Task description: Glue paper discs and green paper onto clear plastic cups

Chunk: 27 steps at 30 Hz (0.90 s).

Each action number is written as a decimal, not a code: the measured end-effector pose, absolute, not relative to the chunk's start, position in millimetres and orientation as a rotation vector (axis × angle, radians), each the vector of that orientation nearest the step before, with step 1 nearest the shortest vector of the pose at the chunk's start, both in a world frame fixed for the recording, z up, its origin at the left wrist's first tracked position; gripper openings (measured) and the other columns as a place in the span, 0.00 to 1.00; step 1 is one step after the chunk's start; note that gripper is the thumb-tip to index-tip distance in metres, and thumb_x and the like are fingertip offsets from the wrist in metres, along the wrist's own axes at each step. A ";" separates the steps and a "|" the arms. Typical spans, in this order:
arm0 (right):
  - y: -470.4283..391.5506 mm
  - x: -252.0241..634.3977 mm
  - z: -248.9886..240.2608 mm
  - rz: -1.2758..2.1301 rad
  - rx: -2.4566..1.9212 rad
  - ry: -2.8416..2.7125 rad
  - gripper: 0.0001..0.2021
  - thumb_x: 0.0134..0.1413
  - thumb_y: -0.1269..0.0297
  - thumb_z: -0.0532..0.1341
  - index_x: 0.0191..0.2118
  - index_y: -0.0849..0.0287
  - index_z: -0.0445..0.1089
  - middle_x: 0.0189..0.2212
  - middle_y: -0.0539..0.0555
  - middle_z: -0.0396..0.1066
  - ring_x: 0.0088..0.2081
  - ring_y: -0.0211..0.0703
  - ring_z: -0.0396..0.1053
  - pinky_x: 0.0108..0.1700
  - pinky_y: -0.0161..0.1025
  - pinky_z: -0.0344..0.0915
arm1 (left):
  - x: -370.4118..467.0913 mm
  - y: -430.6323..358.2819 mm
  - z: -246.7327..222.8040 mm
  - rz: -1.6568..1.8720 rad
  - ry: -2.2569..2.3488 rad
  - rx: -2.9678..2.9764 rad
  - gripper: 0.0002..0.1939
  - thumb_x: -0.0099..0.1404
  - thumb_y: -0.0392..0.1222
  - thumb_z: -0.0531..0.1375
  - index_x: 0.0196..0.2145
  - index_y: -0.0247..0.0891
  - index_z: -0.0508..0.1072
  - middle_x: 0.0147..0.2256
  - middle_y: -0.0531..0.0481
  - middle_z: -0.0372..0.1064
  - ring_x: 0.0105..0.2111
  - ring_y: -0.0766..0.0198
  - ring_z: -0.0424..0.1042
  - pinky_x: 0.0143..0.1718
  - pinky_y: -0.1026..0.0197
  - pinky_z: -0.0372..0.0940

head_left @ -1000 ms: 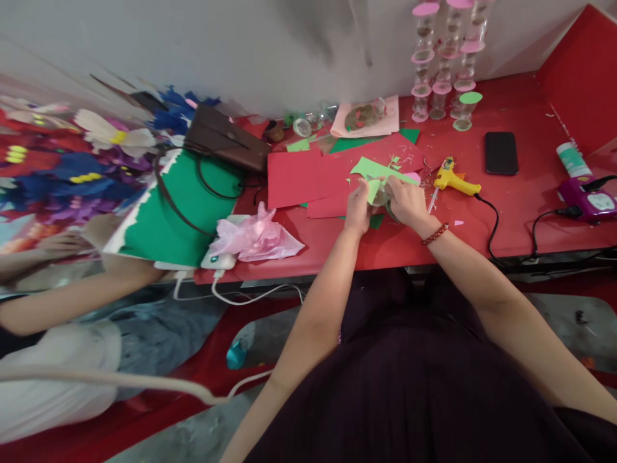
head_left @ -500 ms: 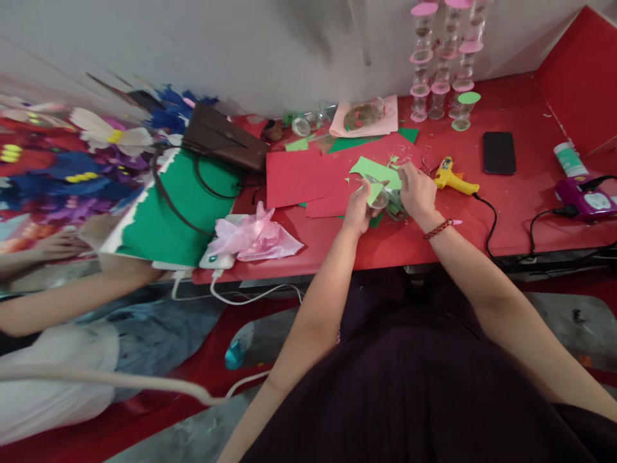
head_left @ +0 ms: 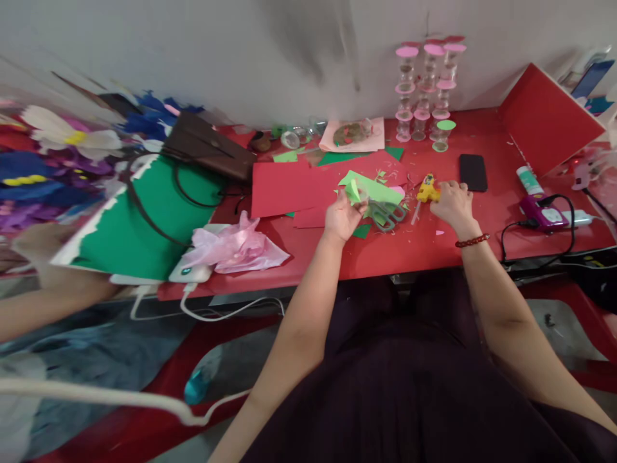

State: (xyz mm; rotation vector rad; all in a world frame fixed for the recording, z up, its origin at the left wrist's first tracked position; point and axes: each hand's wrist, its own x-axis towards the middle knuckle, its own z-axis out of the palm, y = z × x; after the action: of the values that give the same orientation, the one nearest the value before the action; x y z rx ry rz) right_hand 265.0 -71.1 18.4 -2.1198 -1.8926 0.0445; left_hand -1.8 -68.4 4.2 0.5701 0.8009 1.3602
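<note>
My left hand [head_left: 343, 218] is closed on a small clear plastic cup with a light green paper piece [head_left: 355, 191] at it. Just right of that hand lie scissors with grey-green handles [head_left: 387, 216], on scraps and a light green paper sheet [head_left: 380, 191]. My right hand [head_left: 454, 204], with a red bead bracelet at its wrist, covers the handle of a yellow glue gun [head_left: 427, 188] on the table. Its fingers curl over the handle, which is mostly hidden.
Red paper sheets [head_left: 280, 188] lie left of the scraps. Stacked clear cups with pink discs [head_left: 405, 87] stand by the wall. A black phone [head_left: 473, 172] and purple power socket [head_left: 544, 213] are at right. A pink plastic bag [head_left: 236, 244] and another person's arm [head_left: 58, 302] are at left.
My right hand has left the cup and scissors area and moved right onto the glue gun. The scissors now lie on the table. My left hand keeps the cup; the view has shifted.
</note>
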 end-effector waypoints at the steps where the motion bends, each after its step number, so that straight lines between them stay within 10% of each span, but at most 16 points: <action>1: -71.4 268.8 17.7 0.043 -2.160 -1.944 0.23 0.56 0.68 0.61 0.58 0.67 0.74 0.57 0.73 0.73 0.60 0.71 0.68 0.58 0.63 0.65 | -2.6 -68.2 5.3 1.362 0.787 0.551 0.20 0.79 0.54 0.51 0.50 0.41 0.78 0.35 0.47 0.77 0.27 0.67 0.73 0.29 0.63 0.64; 10: -58.4 280.9 16.4 0.020 -2.140 -2.155 0.27 0.58 0.70 0.60 0.63 0.71 0.69 0.59 0.75 0.69 0.51 0.61 0.75 0.53 0.49 0.69 | -18.6 -57.3 4.1 1.409 0.564 0.292 0.25 0.79 0.58 0.50 0.50 0.34 0.75 0.34 0.44 0.77 0.24 0.67 0.72 0.25 0.63 0.64; 16: -49.7 282.0 25.7 0.277 -1.884 -1.826 0.15 0.52 0.72 0.62 0.47 0.67 0.76 0.42 0.64 0.77 0.41 0.50 0.73 0.44 0.43 0.66 | -22.6 -58.1 1.3 1.432 0.486 0.279 0.15 0.77 0.35 0.50 0.52 0.34 0.76 0.44 0.39 0.80 0.31 0.63 0.77 0.29 0.62 0.66; 19: -59.3 265.7 36.3 0.641 -1.663 -1.598 0.08 0.55 0.63 0.64 0.38 0.61 0.74 0.26 0.50 0.70 0.28 0.39 0.65 0.32 0.37 0.61 | -20.9 -59.8 0.5 1.440 0.502 0.321 0.17 0.75 0.29 0.51 0.53 0.35 0.76 0.45 0.40 0.80 0.30 0.66 0.75 0.30 0.63 0.66; 27: -111.5 204.0 43.1 1.323 -1.009 -1.391 0.25 0.50 0.38 0.72 0.35 0.58 0.74 0.17 0.43 0.62 0.20 0.31 0.56 0.23 0.33 0.53 | -20.5 -62.7 -4.3 1.373 0.587 0.393 0.16 0.77 0.34 0.54 0.56 0.36 0.77 0.36 0.45 0.81 0.25 0.68 0.71 0.29 0.63 0.65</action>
State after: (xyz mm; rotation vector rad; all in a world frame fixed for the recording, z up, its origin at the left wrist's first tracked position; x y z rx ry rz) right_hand 204.0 -111.5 43.1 -1.0089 -1.3912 1.3235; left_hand -20.5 -62.7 -4.3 0.3932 0.5870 1.3728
